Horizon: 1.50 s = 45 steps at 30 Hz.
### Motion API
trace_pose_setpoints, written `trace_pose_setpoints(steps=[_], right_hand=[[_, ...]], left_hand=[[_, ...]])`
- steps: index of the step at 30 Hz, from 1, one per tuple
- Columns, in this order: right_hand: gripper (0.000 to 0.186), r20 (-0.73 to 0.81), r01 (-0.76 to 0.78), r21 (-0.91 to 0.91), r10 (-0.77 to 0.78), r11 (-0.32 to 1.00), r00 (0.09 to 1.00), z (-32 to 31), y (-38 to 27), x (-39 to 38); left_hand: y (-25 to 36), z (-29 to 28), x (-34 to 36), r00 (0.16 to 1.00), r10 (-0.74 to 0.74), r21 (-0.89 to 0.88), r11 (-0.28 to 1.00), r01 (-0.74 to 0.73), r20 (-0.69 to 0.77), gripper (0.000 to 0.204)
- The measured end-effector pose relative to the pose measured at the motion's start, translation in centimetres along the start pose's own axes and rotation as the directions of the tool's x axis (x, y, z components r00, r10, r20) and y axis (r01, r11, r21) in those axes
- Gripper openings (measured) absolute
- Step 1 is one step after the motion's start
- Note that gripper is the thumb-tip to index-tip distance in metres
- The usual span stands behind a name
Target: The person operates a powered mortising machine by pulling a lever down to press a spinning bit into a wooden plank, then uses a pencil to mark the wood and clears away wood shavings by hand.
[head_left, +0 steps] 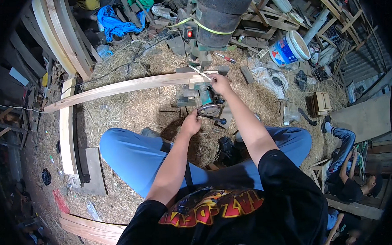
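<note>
A thin wooden stick (199, 71), slanting toward eleven o'clock over the end of a long pale plank (129, 87), was pinched in the right hand (221, 84). The plank stretched away toward nine o'clock. At seven o'clock from the stick, the left hand (190, 124) had its fingers curled at the rim of a handwheel (209, 109), just below a teal metal fixture (206, 95). A dark drum-shaped housing (222, 20) stood toward twelve o'clock, a bucket (298, 45) lay tilted at two, and a co-worker (348, 190) sat at four.
</note>
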State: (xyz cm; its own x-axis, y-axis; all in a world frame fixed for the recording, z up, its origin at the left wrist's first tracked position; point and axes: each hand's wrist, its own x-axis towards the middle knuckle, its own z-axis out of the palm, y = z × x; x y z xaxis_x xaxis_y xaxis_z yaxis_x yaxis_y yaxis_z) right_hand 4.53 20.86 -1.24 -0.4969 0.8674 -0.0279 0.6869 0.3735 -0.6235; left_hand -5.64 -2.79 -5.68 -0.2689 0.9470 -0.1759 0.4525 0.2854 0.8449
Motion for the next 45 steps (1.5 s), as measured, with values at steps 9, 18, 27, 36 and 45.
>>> trace_pose_setpoints(steps=[9, 18, 27, 36, 45], right_hand=[[0.041, -0.628, -0.140, 0.048, 0.139, 0.989, 0.766, -3.3, 7.8, -4.7], [0.034, -0.073, 0.178, 0.083, -0.172, 0.980, 0.982, -1.6, 4.7, -7.3], [0.033, 0.001, 0.267, -0.081, -0.268, 0.960, 0.963, 0.7, -0.7, -3.4], [0.045, -0.512, -0.137, -0.014, 0.111, 0.990, 0.852, -0.3, 10.3, -10.8], [0.036, -0.283, 0.115, 0.037, -0.100, 0.993, 0.954, -1.1, 4.7, -9.2]], left_hand=[[-0.8, 1.0, 0.4, 0.999, 0.048, 0.029, 0.998, -0.048, 0.022, 0.040], [-0.2, 0.5, -0.2, 0.995, -0.080, 0.013, 0.997, 0.079, 0.061, 0.045], [-1.1, 0.2, -1.1, 1.000, -0.012, 0.033, 0.999, 0.011, 0.016, 0.043], [-2.9, 1.8, -0.4, 0.995, 0.054, 0.038, 0.998, -0.057, 0.080, 0.043], [-2.7, 2.3, -0.2, 0.981, 0.016, 0.133, 0.990, -0.043, 0.195, 0.050]])
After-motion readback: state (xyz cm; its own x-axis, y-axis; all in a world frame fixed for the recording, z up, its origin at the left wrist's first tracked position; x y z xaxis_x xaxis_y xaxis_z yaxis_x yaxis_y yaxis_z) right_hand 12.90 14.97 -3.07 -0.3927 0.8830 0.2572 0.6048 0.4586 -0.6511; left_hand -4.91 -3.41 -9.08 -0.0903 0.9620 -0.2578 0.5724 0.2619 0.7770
